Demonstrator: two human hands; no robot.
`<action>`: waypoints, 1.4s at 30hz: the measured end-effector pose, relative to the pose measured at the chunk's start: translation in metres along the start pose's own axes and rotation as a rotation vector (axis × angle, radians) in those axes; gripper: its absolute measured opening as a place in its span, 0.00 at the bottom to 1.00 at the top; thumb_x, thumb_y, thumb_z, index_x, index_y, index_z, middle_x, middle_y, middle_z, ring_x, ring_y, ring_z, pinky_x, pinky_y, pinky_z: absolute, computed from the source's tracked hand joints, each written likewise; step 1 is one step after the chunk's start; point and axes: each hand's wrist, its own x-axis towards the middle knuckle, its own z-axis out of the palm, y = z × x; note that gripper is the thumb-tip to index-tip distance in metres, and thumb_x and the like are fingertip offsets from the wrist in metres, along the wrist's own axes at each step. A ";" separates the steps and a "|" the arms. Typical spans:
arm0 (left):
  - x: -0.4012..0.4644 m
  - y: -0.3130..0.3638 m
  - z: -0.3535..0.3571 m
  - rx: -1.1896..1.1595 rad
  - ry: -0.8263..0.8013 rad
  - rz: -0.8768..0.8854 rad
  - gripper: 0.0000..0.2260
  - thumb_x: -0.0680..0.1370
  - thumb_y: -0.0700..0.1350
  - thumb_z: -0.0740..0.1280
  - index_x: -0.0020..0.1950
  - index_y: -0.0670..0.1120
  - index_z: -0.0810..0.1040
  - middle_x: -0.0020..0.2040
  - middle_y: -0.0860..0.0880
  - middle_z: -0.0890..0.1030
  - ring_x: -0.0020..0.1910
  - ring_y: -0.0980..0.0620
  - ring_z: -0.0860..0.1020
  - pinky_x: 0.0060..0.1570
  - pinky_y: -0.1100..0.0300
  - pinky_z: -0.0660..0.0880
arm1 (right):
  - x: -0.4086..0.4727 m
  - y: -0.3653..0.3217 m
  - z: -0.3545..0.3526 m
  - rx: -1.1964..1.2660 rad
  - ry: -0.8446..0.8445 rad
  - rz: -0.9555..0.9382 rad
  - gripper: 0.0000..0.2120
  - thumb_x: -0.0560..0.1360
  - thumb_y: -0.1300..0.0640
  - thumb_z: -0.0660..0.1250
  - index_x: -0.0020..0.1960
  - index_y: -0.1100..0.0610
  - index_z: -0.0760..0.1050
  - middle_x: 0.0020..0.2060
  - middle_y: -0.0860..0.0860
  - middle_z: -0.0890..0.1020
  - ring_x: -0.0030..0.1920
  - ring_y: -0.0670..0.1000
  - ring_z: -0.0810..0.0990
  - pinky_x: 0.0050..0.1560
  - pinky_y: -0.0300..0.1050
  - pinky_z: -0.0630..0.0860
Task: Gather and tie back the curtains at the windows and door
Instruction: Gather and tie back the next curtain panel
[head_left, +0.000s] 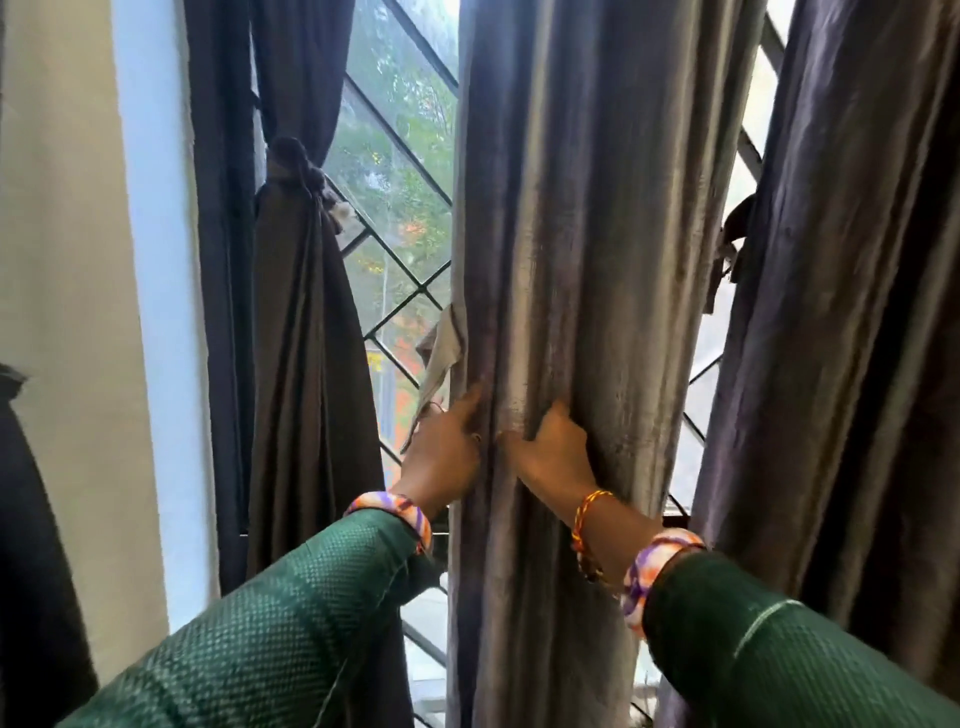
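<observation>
A: Widest first: tall window with black diamond-lattice grille (400, 156), green foliage beyond. Three grey-purple velvet curtain panels across it.

B: And progress?

A: Left dark velvet panel (306, 322) already cinched at mid-height with a knotted fabric tie (298, 161), pulled against the dark frame. Counted as done. Middle grey-purple velvet curtain panel (576, 260) bunched into a thick column in front of the grille, not yet tied. Right purple-grey velvet panel (841, 312) hanging loose, a dangling scrap of tie (730, 244) at its left edge; looks untied, judged from the slack.

B: Hands?

A: Left hand (447, 452) at the left edge of the middle panel, fingers curled round that edge and seemingly pinching the pale loose fabric strip (441, 364) hanging there. Right hand (556, 452) just beside it, fingers tucked into a fold, gripping the gathered cloth. Both touching the middle panel at about sill height.

B: Left to do?

A: Wrapping and knotting the strip round the middle bundle, then likely the right panel. Dark cloth at far left (31, 519), beyond the cream wall (62, 234): too little showing to judge. Door not in view.
</observation>
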 end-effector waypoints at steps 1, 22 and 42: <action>-0.001 0.001 0.000 0.054 0.069 -0.015 0.28 0.74 0.40 0.63 0.73 0.52 0.63 0.62 0.37 0.73 0.61 0.39 0.73 0.60 0.51 0.71 | 0.000 0.001 0.003 -0.029 0.016 -0.017 0.26 0.74 0.57 0.68 0.67 0.64 0.64 0.60 0.61 0.78 0.59 0.59 0.77 0.55 0.45 0.74; -0.078 0.045 -0.011 0.209 0.401 0.015 0.14 0.77 0.43 0.61 0.40 0.34 0.78 0.42 0.34 0.80 0.43 0.36 0.78 0.38 0.51 0.68 | -0.073 0.004 -0.045 -0.190 -0.117 -0.677 0.22 0.73 0.61 0.61 0.67 0.52 0.70 0.52 0.59 0.82 0.51 0.62 0.81 0.50 0.55 0.78; -0.110 0.041 -0.017 0.109 0.502 0.056 0.13 0.73 0.45 0.57 0.34 0.38 0.71 0.31 0.37 0.75 0.31 0.41 0.74 0.33 0.58 0.60 | -0.084 0.018 -0.040 -0.110 -0.214 -0.395 0.37 0.75 0.69 0.55 0.77 0.51 0.41 0.49 0.63 0.79 0.48 0.63 0.79 0.45 0.51 0.75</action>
